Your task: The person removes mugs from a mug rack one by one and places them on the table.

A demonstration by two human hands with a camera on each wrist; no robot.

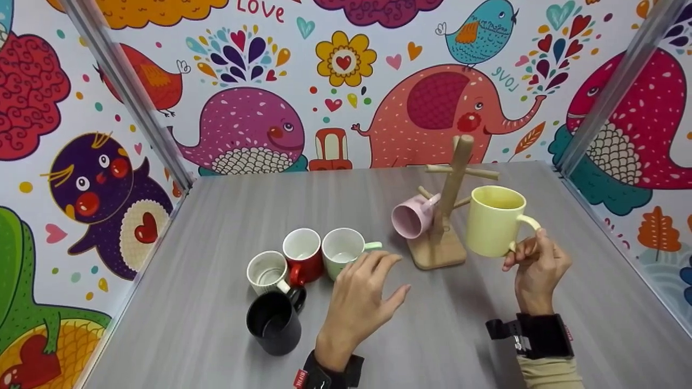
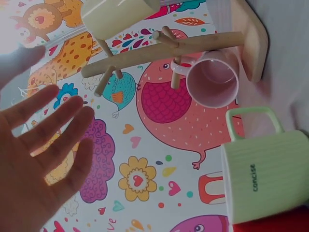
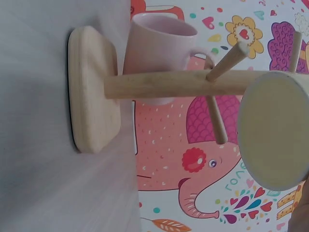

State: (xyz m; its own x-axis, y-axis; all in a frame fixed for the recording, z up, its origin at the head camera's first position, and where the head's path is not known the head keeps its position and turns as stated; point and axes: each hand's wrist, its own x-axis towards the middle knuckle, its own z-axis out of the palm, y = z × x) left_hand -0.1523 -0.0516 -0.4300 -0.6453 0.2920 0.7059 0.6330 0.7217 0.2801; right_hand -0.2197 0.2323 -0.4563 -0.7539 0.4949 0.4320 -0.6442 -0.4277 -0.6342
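Observation:
My right hand (image 1: 540, 265) pinches the handle of a yellow mug (image 1: 493, 227), held upright in the air to the right of a wooden mug tree (image 1: 451, 194). In the right wrist view the base of that yellow mug (image 3: 273, 130) shows beside the post. A pink mug (image 1: 412, 217) hangs by its handle on a lower left peg. My left hand (image 1: 359, 302) hovers with fingers spread, holding nothing, in front of a pale green mug (image 1: 341, 251). That green mug (image 2: 270, 169) bears the word "concise" in the left wrist view.
Left of the green mug stand a red mug (image 1: 304, 256), a white mug (image 1: 267, 273) and a black mug (image 1: 274, 324), close together on the grey table (image 1: 178, 313). Patterned panels (image 1: 335, 108) rise along the table's back and sides.

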